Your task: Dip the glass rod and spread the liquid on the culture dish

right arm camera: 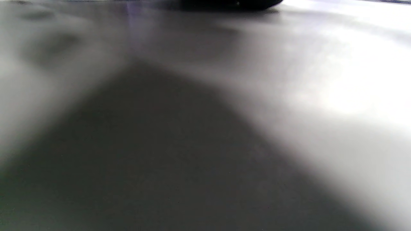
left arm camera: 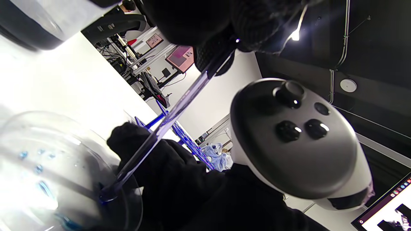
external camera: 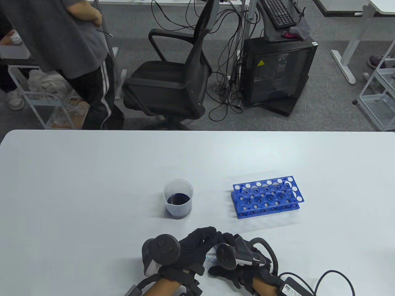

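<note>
In the left wrist view my left hand (left arm camera: 218, 54) pinches the upper end of a clear glass rod (left arm camera: 179, 109). The rod slants down and its blue-wet tip touches the inside of a clear culture dish (left arm camera: 64, 179) that carries blue droplets. My right hand (left arm camera: 135, 141) holds the dish at its rim. In the table view both hands sit together at the front middle, the left hand (external camera: 213, 234) over the right hand (external camera: 226, 239); only a sliver of the dish (external camera: 211, 259) shows between them. A beaker (external camera: 178, 200) of dark blue liquid stands just beyond. The right wrist view shows only blurred table.
A blue test tube rack (external camera: 267, 195) lies right of the beaker. Cables run off my right wrist (external camera: 308, 277) at the front edge. Beyond the table's far edge are an office chair (external camera: 172, 80), a standing person (external camera: 71, 46) and a black cabinet (external camera: 277, 71).
</note>
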The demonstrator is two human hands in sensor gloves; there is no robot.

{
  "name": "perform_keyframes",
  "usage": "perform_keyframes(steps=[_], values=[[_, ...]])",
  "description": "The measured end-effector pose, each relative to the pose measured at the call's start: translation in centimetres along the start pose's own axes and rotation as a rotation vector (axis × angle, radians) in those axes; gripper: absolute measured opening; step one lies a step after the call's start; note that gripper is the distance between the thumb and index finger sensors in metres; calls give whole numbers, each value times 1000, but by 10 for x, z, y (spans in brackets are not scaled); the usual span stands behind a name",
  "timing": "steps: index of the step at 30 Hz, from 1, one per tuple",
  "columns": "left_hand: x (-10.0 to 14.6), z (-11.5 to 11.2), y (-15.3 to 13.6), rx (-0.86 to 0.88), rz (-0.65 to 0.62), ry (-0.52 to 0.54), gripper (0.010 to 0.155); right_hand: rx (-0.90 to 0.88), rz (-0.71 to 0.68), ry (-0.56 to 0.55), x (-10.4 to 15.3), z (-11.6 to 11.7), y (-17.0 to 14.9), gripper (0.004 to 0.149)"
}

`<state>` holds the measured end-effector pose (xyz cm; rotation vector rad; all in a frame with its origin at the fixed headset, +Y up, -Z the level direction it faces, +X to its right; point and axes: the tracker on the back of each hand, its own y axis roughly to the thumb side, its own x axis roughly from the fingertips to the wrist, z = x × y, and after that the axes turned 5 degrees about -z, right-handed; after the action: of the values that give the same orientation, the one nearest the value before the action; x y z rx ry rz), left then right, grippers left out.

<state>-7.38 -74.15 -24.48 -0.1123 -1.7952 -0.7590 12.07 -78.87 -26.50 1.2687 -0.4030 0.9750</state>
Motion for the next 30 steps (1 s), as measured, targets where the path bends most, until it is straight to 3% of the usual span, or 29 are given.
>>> perform_keyframes(steps=[8, 10, 13, 16, 19, 23, 26, 29, 30], values=[[-1, 8, 7, -7, -34, 24, 45, -29, 10, -66, 5, -4, -3, 105], [-1, 17, 15, -8, -56, 64, 44, -43, 31, -164, 12, -9, -5, 105], [1, 32, 27, -71, -88, 111, 44, -88, 59, -408, 28, -28, -5, 100], [3, 39, 36, -99, -113, 145, 44, -197, 61, -691, 49, -47, 1, 83], [4, 36, 41, -117, -119, 134, 44, -312, 54, -828, 63, -55, 13, 69], [5, 27, 44, -126, -133, 109, 44, -335, 102, -877, 65, -53, 25, 58], [5, 21, 44, -76, -122, 92, 44, -318, 109, -911, 66, -54, 29, 42], [4, 21, 41, -83, -119, 47, 45, -328, 99, -908, 66, -59, 25, 40], [4, 23, 40, -98, -116, 41, 53, -326, 85, -923, 67, -65, 20, 40]])
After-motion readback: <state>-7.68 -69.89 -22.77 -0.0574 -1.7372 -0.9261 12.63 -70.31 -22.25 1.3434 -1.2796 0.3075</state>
